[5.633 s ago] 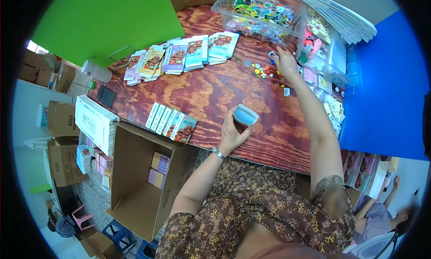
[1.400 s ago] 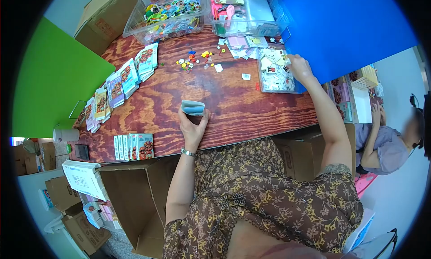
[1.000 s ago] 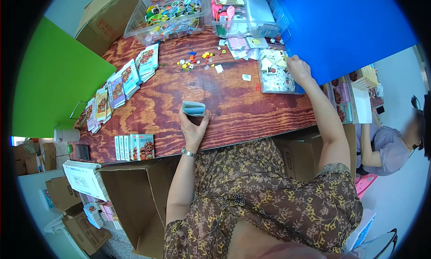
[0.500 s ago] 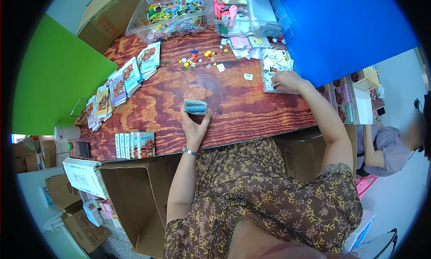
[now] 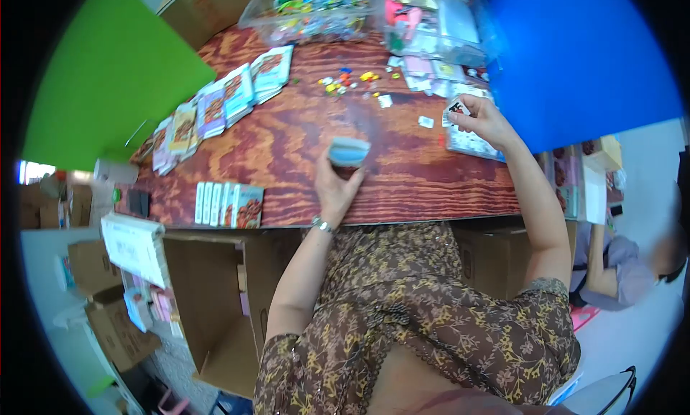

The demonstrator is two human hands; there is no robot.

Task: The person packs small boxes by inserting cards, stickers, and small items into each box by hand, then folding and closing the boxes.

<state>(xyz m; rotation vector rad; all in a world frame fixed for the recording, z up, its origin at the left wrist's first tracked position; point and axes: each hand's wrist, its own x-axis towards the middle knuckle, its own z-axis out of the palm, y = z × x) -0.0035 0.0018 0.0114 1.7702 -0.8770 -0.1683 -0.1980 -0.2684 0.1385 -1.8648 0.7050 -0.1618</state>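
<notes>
My left hand (image 5: 336, 192) is wrapped round a small pale blue carton (image 5: 349, 153), held above the table with its open top tilted towards me. In my right hand (image 5: 494, 126) a small white packet or card (image 5: 456, 113) with a black and red figure is pinched between thumb and fingers. Just under that hand lies a shallow clear tray (image 5: 471, 145) with white pieces in it; my hand hides part of it. A small white label (image 5: 425, 122) rests on the wood to the left of the tray.
Fanned stacks of printed cartons (image 5: 237, 88) lie at the left, and a row of boxes (image 5: 249, 206) stands by the front edge. Clear bins (image 5: 316, 28) hold colourful bits behind tiny loose pieces (image 5: 338, 84). A blue panel (image 5: 575, 63) and a seated person (image 5: 618, 271) are at the right.
My right hand has come up out of the tray with the small white packet in its fingers. The left hand keeps hold of the carton. The whole view has shifted.
</notes>
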